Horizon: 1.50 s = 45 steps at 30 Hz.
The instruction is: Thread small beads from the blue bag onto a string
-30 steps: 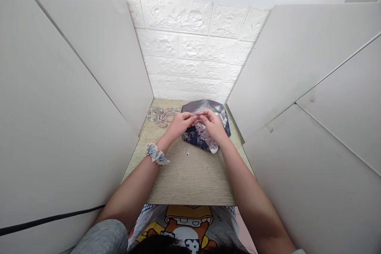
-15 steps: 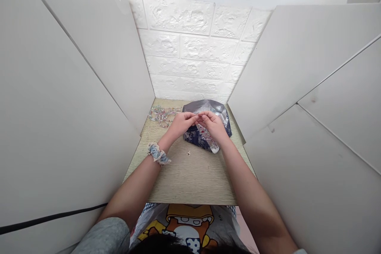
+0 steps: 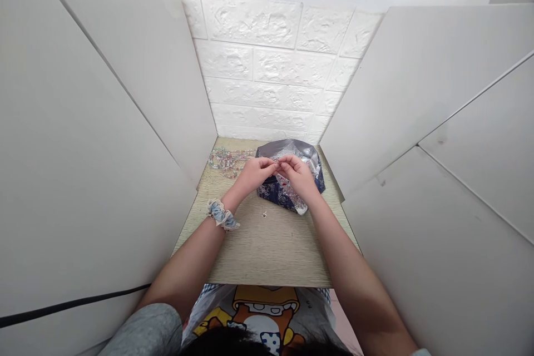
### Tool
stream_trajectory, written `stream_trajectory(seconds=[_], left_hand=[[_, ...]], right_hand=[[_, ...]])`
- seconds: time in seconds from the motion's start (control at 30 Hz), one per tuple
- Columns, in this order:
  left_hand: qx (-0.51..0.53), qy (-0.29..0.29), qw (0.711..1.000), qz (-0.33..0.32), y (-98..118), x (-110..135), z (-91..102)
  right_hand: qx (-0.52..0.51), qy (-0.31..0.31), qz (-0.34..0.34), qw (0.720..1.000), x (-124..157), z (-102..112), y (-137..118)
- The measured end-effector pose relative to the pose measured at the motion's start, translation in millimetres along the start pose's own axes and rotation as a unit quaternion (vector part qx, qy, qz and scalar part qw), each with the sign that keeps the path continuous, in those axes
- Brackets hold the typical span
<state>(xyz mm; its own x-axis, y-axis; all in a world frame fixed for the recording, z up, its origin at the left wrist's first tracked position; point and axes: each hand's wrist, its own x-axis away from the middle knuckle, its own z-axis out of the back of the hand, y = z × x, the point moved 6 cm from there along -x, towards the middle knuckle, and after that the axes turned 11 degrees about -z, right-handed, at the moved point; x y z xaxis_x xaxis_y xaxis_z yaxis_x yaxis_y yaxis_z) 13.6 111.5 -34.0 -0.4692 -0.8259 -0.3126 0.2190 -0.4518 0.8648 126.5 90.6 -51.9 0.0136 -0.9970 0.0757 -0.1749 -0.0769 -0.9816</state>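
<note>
My left hand and my right hand meet fingertip to fingertip over a dark blue patterned pouch. Both are closed in a pinch; whatever sits between the fingertips is too small to make out. The pouch has a grey and silvery lining, and small red, white and clear beads show in it beneath my right hand. Left of the pouch lie several strands of pastel beads. A tiny metallic piece rests on the table in front of my hands.
The small wood-grain table is hemmed in by a white panel on the left and another on the right. A white brick-textured wall stands behind it. A black cable runs at lower left.
My fingertips have shifted very slightly while staying pinched together. The pouch, bead strands and tiny metallic piece lie where they were.
</note>
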Motion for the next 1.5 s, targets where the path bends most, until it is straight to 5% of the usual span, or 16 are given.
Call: stream_trajectory(seconds=[1.2, 1.5], left_hand=[[0.064, -0.034, 0.997, 0.027, -13, -1, -4.0], [0.158, -0.079, 0.982, 0.067, -8, 4, -16.1]], right_hand=[[0.249, 0.085, 0.087, 0.961, 6, 11, -14], [0.322, 0.007, 0.148, 0.935, 14, -3, -26]])
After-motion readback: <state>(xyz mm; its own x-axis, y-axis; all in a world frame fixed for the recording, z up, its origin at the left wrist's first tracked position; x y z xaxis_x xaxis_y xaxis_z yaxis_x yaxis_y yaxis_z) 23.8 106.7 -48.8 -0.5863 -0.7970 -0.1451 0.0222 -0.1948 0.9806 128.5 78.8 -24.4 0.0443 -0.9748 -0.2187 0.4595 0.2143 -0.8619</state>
